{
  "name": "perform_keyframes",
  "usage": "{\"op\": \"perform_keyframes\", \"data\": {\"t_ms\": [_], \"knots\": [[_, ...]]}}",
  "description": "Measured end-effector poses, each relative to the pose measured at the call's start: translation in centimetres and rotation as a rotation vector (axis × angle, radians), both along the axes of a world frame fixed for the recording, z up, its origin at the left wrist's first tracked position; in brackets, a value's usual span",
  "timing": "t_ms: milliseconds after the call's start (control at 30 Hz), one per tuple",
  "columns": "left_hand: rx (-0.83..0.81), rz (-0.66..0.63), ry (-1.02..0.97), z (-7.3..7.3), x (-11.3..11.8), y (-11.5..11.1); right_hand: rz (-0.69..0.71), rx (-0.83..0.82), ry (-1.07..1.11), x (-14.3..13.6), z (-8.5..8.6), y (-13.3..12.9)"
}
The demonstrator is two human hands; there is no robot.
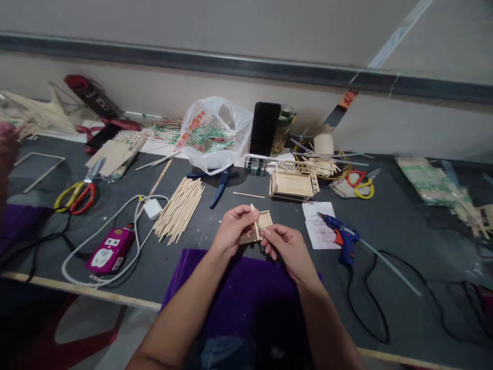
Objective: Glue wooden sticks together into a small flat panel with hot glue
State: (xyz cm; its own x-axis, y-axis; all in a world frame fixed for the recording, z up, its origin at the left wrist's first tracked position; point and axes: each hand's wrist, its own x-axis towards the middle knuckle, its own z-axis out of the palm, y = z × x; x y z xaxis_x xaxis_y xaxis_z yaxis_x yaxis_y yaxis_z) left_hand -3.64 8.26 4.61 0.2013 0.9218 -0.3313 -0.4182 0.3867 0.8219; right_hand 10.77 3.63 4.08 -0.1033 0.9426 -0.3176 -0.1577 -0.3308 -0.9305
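Note:
Between thumb and fingers, my left hand pinches a short wooden stick that stands nearly upright. My right hand is closed, its fingertips at the lower end of that stick. Just behind and below the fingers is a small panel of wooden sticks, partly hidden by both hands. Beyond it, a single loose stick lies on the dark table. A small box-like structure built from sticks stands farther back, to the right.
A blue glue gun rests right, by a printed paper. Left are a stick pile, pliers, a purple power outlet and scissors. Behind stand a phone and plastic bag. Another person's hand shows far left.

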Motion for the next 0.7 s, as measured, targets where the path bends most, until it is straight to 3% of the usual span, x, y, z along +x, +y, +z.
{"op": "perform_keyframes", "data": {"t_ms": [233,700], "knots": [[0.016,-0.003,-0.017,-0.09,0.23,-0.25,-0.068,-0.037,0.085,-0.21,0.31,-0.02],[0.070,0.097,0.046,0.05,0.32,-0.38,0.037,-0.107,0.133,-0.46,0.29,-0.33]]}}
